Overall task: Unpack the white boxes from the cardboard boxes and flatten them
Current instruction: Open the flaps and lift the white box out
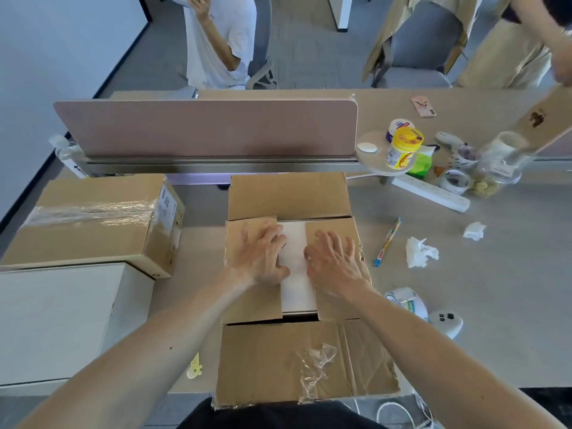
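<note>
HEAD CAMERA: A person at a grey desk works on an open cardboard box set squarely in front of the body. Its far and near outer flaps are folded out flat, which leaves the top within easy reach. The left hand lies on the left inner flap and the right hand on the right inner flap. The fingers of both are spread and flat against the cardboard, clamped on nothing, with the thumbs toward the gap between the two flaps. In that gap shows a strip of the white box, lying inside the cardboard box and not yet lifted out. With both hands close to the flaps' inner edges, the step in hand appears to be parting them to bare the white box. The unpacking of this box looks to be at its start, with the flattening yet to come.

To the left, a second cardboard box sits taped shut, probably awaiting its turn. Just near of it a second white box stands on the desk, outside any cardboard. To the right lie a crumpled tissue and a roll of tape, well apart from the work. A pink divider closes off the far side of the desk.
</note>
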Demonstrator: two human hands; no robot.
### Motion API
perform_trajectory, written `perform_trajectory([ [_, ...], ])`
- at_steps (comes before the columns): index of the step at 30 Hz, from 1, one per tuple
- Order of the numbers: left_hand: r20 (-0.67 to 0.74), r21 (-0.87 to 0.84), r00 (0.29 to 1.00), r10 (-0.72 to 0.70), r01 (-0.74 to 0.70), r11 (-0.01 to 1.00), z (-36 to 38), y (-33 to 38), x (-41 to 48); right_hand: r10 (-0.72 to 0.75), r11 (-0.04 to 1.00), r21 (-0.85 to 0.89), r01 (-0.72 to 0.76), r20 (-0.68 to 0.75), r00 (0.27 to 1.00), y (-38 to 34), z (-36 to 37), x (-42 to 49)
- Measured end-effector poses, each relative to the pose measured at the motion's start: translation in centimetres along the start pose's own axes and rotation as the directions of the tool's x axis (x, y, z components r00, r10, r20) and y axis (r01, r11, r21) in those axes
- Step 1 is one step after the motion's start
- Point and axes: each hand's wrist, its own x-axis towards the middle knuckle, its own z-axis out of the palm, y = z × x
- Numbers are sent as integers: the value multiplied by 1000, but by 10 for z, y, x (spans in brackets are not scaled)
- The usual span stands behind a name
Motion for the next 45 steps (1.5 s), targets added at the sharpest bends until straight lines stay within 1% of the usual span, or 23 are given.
perform_trajectory([
  [3,-116,56,991,72,-66,996,-8,-3,-3,-70,997,-40,73,77,995,-3,-11,7],
  [6,-192,53,974,119,-110,992,-19,-6,-7,-113,986,-109,128,131,985,-6,-25,13],
  [11,-295,90,926,235,-218,972,-35,-20,-14,-177,940,-280,193,82,981,-4,-60,15],
  [13,-281,128,923,264,-236,963,-44,-31,-17,-188,922,-330,201,70,980,0,-72,13],
  [15,-231,169,938,260,-225,960,-55,-41,-20,-178,907,-377,189,64,982,3,-84,8],
  [19,-122,244,975,184,-150,958,-73,-61,-33,-118,862,-488,141,77,990,18,-109,6],
  [22,-60,273,993,101,-81,959,-80,-77,-45,-16,858,-510,65,101,995,43,-112,5],
  [25,-29,248,999,28,-20,969,-76,-99,-55,102,860,-510,-34,106,989,70,-104,-3],
  [27,-10,211,1000,-13,15,977,-67,-113,-59,180,873,-476,-105,113,977,86,-95,-8],
  [28,23,202,999,-48,43,978,-62,-118,-60,210,880,-457,-130,127,969,91,-91,-10],
  [29,59,195,995,-80,67,978,-57,-120,-62,228,887,-439,-142,149,962,96,-84,-12],
  [31,80,141,989,-123,111,984,-46,-121,-64,237,908,-387,-158,164,958,102,-70,-16],
  [33,73,29,985,-156,154,988,-35,-117,-65,271,945,-240,-224,182,945,103,-55,-22],
  [35,65,-113,982,-179,185,976,-24,-110,-66,301,953,-27,-303,223,927,100,-39,-27],
  [37,57,-269,973,-223,230,935,-17,-99,-67,306,920,167,-354,257,917,95,-26,-31],
  [40,39,-392,954,-298,289,874,-7,-81,-68,328,852,358,-382,203,923,90,-11,-39],
  [42,37,-422,947,-319,304,854,0,-73,-68,355,820,414,-394,171,919,90,-7,-42],
  [45,0,-441,937,-351,315,840,6,-68,-68,382,801,431,-415,166,909,88,-9,-44],
])
